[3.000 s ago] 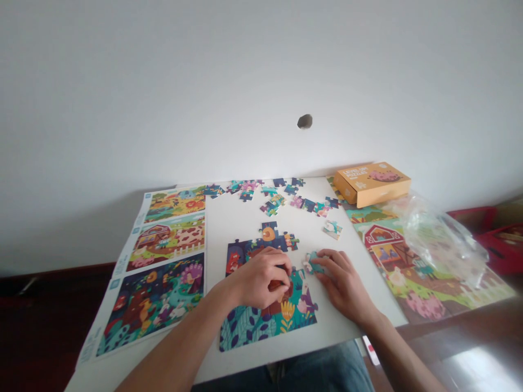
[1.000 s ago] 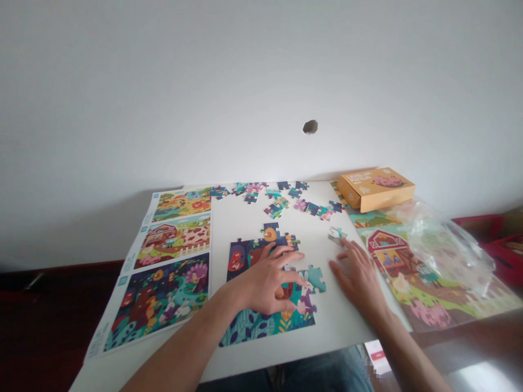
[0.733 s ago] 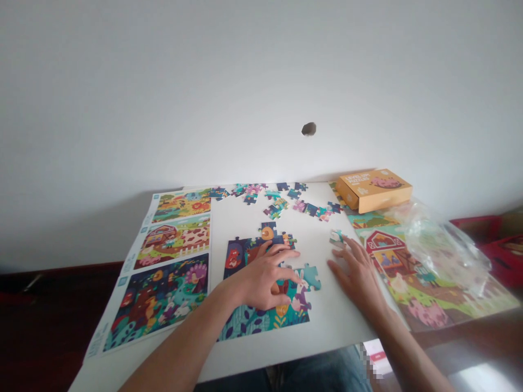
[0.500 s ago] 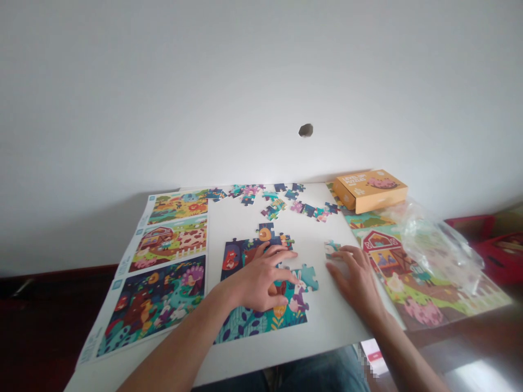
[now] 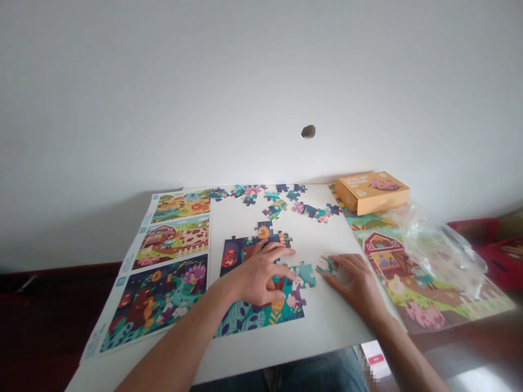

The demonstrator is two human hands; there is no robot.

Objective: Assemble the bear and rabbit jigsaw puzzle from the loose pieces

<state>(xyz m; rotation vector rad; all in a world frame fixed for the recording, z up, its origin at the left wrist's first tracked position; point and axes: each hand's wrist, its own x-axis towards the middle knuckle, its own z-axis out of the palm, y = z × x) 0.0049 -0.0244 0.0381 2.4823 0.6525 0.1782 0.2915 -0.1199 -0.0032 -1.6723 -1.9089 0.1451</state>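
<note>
My left hand lies with fingers spread over the partly joined jigsaw puzzle, hiding its middle. The puzzle shows a dark forest picture with a rabbit on its right side. A teal puzzle piece juts from that right edge. Just right of it, my right hand pinches a loose puzzle piece in teal and white between thumb and fingers. A small gap separates this piece from the puzzle.
Several loose puzzle pieces lie scattered at the table's back. On the left rests a reference sheet with three pictures. To the right are a yellow puzzle box, a farm poster and a clear plastic bag. A wall stands behind.
My right hand has drawn the loose piece nearer to me and slightly left, closer to the puzzle's right edge, and turned it. My left hand stays on the puzzle.
</note>
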